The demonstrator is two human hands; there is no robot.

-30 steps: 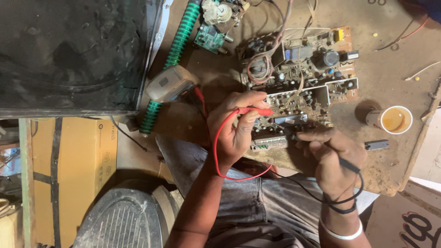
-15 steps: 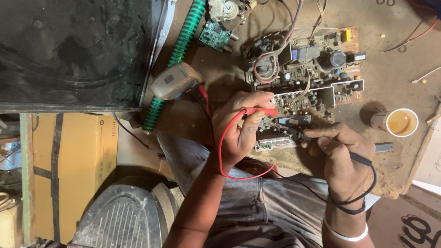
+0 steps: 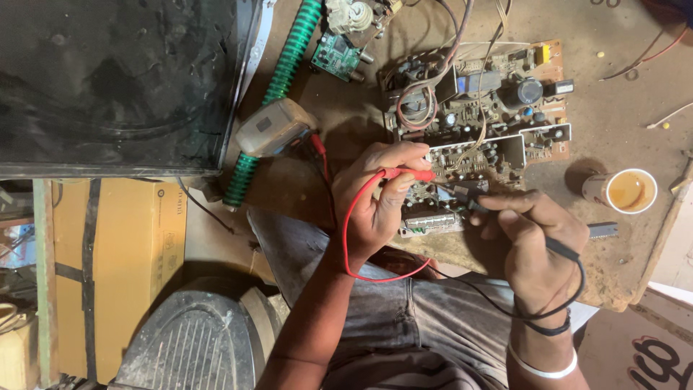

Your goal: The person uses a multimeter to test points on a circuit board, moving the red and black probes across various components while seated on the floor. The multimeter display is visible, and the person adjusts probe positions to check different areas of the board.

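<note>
A circuit board point(image 3: 476, 123) lies on the workbench point(image 3: 635, 260), directly ahead of the person. The left hand point(image 3: 379, 198) rests at the board's near left edge, holding a probe point(image 3: 408, 174) whose tip points onto the board. The right hand point(image 3: 538, 242) sits just right of it, holding a second probe point(image 3: 469, 196) against the near edge. A meter point(image 3: 274, 128) lies left of the board, beside a ribbed hose point(image 3: 278, 79). A cup point(image 3: 624, 191) stands right of the board.

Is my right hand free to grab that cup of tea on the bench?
Probably not as it stands: the right hand holds the black probe on the circuit board. The cup stands close by, with nothing between.
</note>
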